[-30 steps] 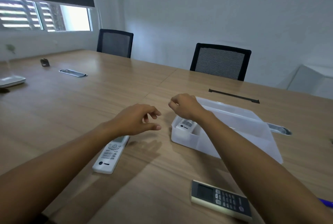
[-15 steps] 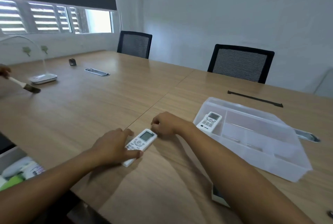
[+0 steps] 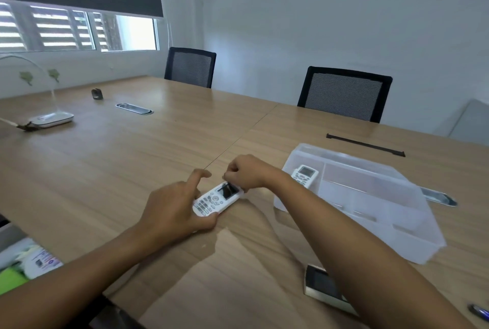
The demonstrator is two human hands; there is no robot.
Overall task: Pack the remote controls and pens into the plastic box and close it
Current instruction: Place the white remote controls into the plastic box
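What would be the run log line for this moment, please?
left hand: holds white remote | right hand: grips its top | plastic box: open, one remote inside

The person's right forearm [image 3: 357,244] covers most of a dark-faced, pale-edged remote control [image 3: 321,285] on the wooden table, hiding its buttons. A dark and blue pen [image 3: 480,312] is cut off by the right edge, and only its tip shows. The small white remote control [image 3: 304,175] in the translucent plastic box [image 3: 370,212] is partly hidden behind the right wrist, its button labels too small to read.
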